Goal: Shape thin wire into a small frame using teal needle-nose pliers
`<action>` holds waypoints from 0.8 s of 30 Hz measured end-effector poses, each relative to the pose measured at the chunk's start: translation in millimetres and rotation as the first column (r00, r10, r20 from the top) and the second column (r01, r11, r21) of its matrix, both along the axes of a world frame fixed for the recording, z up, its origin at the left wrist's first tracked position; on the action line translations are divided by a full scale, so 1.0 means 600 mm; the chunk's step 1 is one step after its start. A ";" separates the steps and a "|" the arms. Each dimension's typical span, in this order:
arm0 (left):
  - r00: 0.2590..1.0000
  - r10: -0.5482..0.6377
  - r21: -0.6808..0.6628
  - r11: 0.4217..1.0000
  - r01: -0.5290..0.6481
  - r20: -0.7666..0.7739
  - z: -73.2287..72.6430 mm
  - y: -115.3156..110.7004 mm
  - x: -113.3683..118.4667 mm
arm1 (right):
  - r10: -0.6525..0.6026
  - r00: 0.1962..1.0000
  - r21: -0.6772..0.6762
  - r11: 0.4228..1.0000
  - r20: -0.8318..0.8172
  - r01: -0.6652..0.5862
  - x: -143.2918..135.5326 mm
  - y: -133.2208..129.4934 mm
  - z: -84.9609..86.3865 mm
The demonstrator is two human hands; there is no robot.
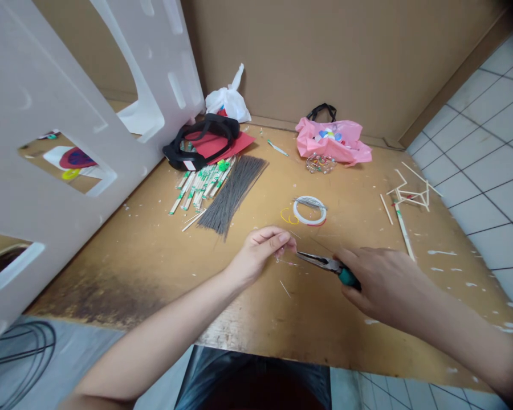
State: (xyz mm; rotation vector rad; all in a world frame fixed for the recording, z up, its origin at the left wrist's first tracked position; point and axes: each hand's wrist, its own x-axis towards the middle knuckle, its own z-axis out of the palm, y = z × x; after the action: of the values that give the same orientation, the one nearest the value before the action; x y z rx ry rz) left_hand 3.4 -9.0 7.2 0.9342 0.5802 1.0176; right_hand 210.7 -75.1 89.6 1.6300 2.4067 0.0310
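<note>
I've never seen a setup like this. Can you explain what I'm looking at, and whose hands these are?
There's no robot: one picture, from a camera on a person's head, looking forward and down at their bare hands. The left hand pinches something too small to identify; the right hand holds long-nose pliers, tips at the left fingertips. On the wooden table lie a bundle of grey wires, paper-wrapped chopsticks, a black strap headset, a white ring, a pink plastic bag and, at right, a stick frame.
</note>
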 end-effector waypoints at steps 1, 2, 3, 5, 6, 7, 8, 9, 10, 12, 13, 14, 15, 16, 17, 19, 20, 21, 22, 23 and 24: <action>1.000 0.000 -0.001 1.000 0.000 0.003 0.000 0.000 0.000 | -0.003 1.000 -0.002 1.000 -0.001 0.003 0.000 0.000 -0.001; 1.000 0.001 -0.004 1.000 -0.001 0.004 -0.001 0.000 0.000 | -0.008 1.000 -0.006 1.000 -0.001 0.008 0.000 0.000 -0.001; 1.000 0.001 -0.004 1.000 -0.001 0.004 -0.001 0.001 0.000 | -0.011 1.000 -0.013 1.000 -0.001 0.011 -0.001 0.000 -0.002; 1.000 0.002 -0.004 1.000 -0.002 0.004 -0.002 0.001 0.000 | -0.020 1.000 -0.029 0.999 -0.003 0.020 -0.002 0.000 -0.002; 1.000 0.002 -0.004 1.000 -0.002 0.003 -0.003 0.001 0.000 | -0.026 1.000 -0.035 0.999 -0.004 0.026 -0.003 0.000 -0.002; 1.000 0.002 -0.004 1.000 -0.002 0.001 -0.003 0.001 0.001 | -0.030 1.000 -0.040 0.999 -0.006 0.030 -0.004 0.000 -0.002; 1.000 0.003 -0.005 1.000 -0.003 -0.001 -0.003 0.001 0.001 | -0.035 0.999 -0.044 0.998 -0.008 0.035 -0.004 0.000 -0.002; 1.000 0.003 -0.007 1.000 -0.003 -0.002 -0.002 0.000 0.001 | -0.039 0.999 -0.050 0.998 -0.009 0.039 -0.005 -0.001 -0.002; 1.000 0.003 -0.008 1.000 -0.003 -0.002 -0.002 0.000 0.001 | -0.045 0.999 -0.057 0.997 -0.009 0.044 -0.006 -0.001 -0.001; 1.000 0.003 -0.009 1.000 -0.003 0.003 0.000 -0.001 0.001 | -0.052 0.999 -0.071 0.996 -0.009 0.052 -0.007 -0.002 0.000; 1.000 0.002 -0.008 1.000 -0.002 0.006 0.000 -0.001 0.001 | -0.054 0.999 -0.077 0.996 -0.010 0.053 -0.007 -0.003 0.001; 1.000 0.002 -0.007 1.000 -0.002 0.005 0.000 -0.001 0.001 | -0.055 0.998 -0.082 0.995 -0.011 0.054 -0.008 -0.003 0.002; 1.000 0.003 -0.005 1.000 -0.003 0.002 0.000 -0.001 0.001 | -0.055 0.998 -0.088 0.995 -0.011 0.054 -0.009 -0.003 0.002; 1.000 0.005 -0.001 1.000 -0.005 -0.004 0.000 -0.001 0.001 | -0.054 0.998 -0.096 0.994 -0.013 0.053 -0.010 -0.004 0.002; 1.000 0.006 0.003 1.000 -0.006 -0.013 -0.001 -0.001 0.001 | -0.055 0.998 -0.104 0.993 -0.017 0.053 -0.011 -0.004 0.002; 1.000 0.008 0.012 1.000 -0.008 -0.030 -0.002 -0.001 0.000 | -0.063 0.998 -0.128 0.990 -0.026 0.059 -0.012 -0.005 0.001; 0.999 0.008 0.014 1.000 -0.008 -0.035 -0.003 -0.002 0.000 | -0.067 0.997 -0.141 0.988 -0.036 0.061 -0.012 -0.005 0.000; 0.999 0.007 0.015 1.000 -0.006 -0.037 -0.003 -0.002 0.000 | -0.071 0.996 -0.157 0.986 -0.049 0.063 -0.012 -0.006 -0.001; 0.999 0.004 0.014 1.000 -0.004 -0.035 -0.003 -0.002 0.000 | -0.076 0.995 -0.174 0.983 -0.062 0.064 -0.011 -0.006 -0.002; 0.999 0.002 0.015 1.000 -0.002 -0.032 -0.003 -0.002 0.000 | -0.082 0.994 -0.190 0.979 -0.074 0.067 -0.011 -0.007 -0.002; 1.000 0.001 0.016 1.000 0.000 -0.028 -0.002 -0.002 -0.001 | -0.090 0.992 -0.206 0.976 -0.085 0.071 -0.011 -0.007 -0.003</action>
State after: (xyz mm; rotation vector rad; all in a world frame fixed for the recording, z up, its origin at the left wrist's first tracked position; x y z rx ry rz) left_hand 3.0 -10.3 5.9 0.9639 0.5962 1.0124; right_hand 204.1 -79.5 87.8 1.6656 2.3196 -0.3019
